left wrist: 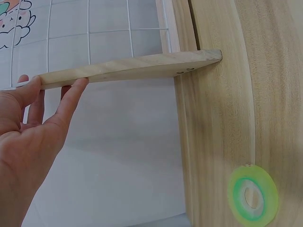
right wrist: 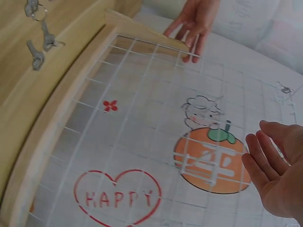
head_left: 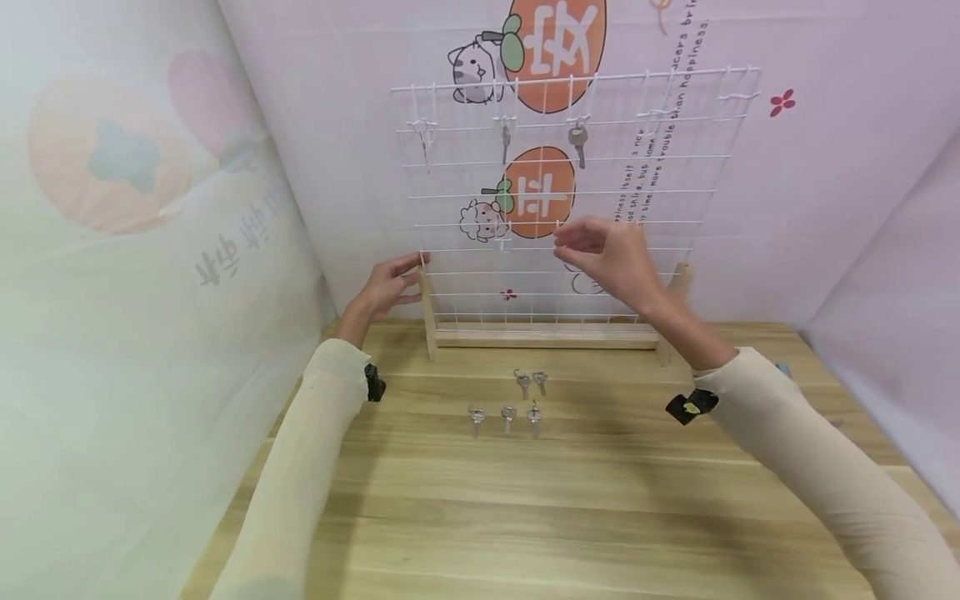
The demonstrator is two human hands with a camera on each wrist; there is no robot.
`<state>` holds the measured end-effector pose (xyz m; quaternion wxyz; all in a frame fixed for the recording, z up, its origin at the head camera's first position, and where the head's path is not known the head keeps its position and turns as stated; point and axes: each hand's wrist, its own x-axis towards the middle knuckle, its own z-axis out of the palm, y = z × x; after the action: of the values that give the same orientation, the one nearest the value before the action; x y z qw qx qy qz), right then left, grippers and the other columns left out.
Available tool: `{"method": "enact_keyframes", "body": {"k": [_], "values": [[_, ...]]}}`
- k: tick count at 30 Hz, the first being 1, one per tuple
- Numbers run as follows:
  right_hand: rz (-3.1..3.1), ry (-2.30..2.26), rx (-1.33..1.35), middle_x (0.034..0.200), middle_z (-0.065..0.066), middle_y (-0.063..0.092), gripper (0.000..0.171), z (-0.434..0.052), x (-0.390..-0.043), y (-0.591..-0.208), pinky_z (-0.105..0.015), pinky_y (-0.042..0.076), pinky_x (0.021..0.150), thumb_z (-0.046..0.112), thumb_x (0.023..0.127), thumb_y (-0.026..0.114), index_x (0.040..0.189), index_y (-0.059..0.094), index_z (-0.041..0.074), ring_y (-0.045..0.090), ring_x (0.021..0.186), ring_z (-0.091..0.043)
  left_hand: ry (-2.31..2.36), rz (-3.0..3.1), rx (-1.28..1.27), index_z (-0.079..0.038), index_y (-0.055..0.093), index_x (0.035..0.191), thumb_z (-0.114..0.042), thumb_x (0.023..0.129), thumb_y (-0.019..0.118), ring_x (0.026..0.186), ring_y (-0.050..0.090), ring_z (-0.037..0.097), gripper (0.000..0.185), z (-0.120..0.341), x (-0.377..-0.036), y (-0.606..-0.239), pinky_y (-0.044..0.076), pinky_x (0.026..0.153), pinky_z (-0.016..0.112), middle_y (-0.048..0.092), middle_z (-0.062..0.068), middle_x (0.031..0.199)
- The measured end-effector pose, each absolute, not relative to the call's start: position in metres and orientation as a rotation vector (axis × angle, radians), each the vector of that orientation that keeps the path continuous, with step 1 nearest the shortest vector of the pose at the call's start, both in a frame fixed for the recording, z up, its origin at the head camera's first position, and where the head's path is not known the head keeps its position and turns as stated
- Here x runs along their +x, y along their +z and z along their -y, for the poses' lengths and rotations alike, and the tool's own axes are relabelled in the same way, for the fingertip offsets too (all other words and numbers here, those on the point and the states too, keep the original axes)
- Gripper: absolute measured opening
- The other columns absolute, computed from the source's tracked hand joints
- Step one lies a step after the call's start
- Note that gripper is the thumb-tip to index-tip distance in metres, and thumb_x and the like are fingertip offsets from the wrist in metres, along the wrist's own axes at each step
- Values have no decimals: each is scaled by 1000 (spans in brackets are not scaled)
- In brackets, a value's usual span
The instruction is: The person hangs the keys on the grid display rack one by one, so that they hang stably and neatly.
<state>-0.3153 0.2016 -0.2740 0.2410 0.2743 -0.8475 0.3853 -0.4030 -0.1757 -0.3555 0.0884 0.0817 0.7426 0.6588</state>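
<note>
While the left hand (head_left: 386,287) steadies the left wooden post (head_left: 427,312) of the white wire grid rack (head_left: 570,200), fingers straight and just resting against it, the right hand (head_left: 611,254) is up in front of the mesh about mid-height, fingers loose and apart. As far as I can tell it's holding nothing, though the fingertips in the head view are close together, so I wouldn't swear to it.

Looks to me like the key-hanging step is between keys. Two keys (head_left: 577,142) already dangle from hooks along the rack's top rows, and five loose keys (head_left: 508,417) lie on the bench (head_left: 570,508) just in front of the rack's base, near the back edge. Next move, I'd guess, means dropping the right hand to pick one by its ring, then finding a free hook (head_left: 423,133).

Not much in the way really. The rack stands at the back edge against the cartoon-print backdrop (head_left: 825,167), and a green tape roll (left wrist: 252,193) sits near the left post.
</note>
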Motion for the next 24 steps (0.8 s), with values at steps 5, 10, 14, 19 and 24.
{"method": "enact_keyframes", "body": {"k": [5,10,14,19,24], "values": [[2349,1055,771,105,-9,79,23,-197,-316,-298,-19,61,81,7,91,81,114,77,5,77,93,-20,1953,-2196,229,-10,46,157,-7,110,50,153,34,29,47,175,-403,-353,43,116,56,33,3,168],[2369,1038,816,105,-9,79,21,-192,-317,-320,-34,64,83,6,92,80,113,77,4,76,92,-20,1958,-2203,248,-12,48,157,-9,110,51,152,35,26,47,177,-409,-359,47,114,53,36,2,167],[2396,1047,838,104,-10,79,21,-189,-318,-338,-37,65,82,5,92,80,112,77,5,77,92,-22,1958,-2200,243,-13,47,157,-10,110,50,152,35,27,47,176,-411,-360,47,114,52,35,2,168],[2421,1035,886,102,-10,79,21,-186,-321,-364,-37,65,80,3,91,80,111,77,3,77,90,-23,1961,-2196,213,-14,48,156,-11,110,51,152,35,27,46,177,-411,-360,47,114,52,34,1,168],[2490,1046,906,98,-11,79,19,-182,-322,-393,-37,65,79,5,91,81,109,77,1,77,88,-24,1956,-2219,213,-16,50,155,-11,110,52,151,37,26,46,177,-410,-361,50,112,50,36,1,167]]}}
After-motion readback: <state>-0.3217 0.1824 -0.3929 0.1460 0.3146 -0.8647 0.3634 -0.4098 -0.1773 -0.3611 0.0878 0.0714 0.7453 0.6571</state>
